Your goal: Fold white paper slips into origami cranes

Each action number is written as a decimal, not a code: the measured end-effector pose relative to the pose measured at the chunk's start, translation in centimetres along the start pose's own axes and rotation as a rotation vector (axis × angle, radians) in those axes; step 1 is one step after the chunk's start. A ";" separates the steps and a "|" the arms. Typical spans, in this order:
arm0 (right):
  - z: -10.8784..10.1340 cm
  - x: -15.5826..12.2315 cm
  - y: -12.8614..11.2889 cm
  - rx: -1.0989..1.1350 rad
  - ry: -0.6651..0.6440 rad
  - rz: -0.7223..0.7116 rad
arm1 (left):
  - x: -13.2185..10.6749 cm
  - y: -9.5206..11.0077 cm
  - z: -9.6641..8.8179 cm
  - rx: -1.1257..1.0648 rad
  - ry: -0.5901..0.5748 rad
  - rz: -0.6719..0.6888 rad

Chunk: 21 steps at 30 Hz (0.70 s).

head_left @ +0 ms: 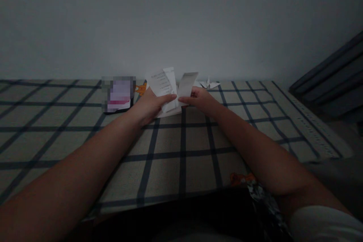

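Note:
Out in front, my left hand (153, 105) is closed on a white paper (160, 82) with lines of print, its thumb pressed over creased folds. My right hand (200, 99) pinches a narrow raised flap of paper (187, 83) between thumb and fingers. Whether flap and printed part belong to one sheet, I cannot tell. Both thumbs nearly meet at the middle. A pale flat edge (170, 113) shows just under the hands. Behind my right hand lies a small folded white paper piece (210, 84) with a raised point.
A checked cloth (167, 140) covers the table, which meets a grey wall (181, 19). Left of my hands lies a dark-edged flat object (120, 94), its top blurred by pixels. Orange figures (140, 89) are on the cloth. Dark folded fabric (334, 79) hangs at the right.

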State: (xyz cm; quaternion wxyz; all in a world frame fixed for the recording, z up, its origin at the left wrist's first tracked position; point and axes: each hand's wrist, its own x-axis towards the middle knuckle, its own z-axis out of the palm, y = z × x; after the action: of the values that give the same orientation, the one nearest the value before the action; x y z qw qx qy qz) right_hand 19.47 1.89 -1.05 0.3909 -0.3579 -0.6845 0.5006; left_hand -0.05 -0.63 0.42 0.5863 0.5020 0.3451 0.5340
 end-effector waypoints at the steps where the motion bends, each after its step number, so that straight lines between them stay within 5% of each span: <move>1: 0.0 0.0 0.0 0.028 -0.002 0.025 | 0.0 0.0 0.0 0.009 0.005 0.004; 13: -0.3 -0.3 -0.4 -0.054 0.046 0.023 | 0.4 -0.7 -0.8 0.275 0.014 0.124; 21: -0.6 -0.6 -0.3 -0.188 0.019 0.042 | -0.4 0.0 0.0 0.273 0.025 0.074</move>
State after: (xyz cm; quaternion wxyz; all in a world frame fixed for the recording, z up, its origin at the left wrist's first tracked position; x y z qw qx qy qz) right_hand 20.26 1.56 -0.70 0.3515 -0.4121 -0.7169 0.4390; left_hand -0.15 -0.97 0.35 0.4882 0.5828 0.4031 0.5094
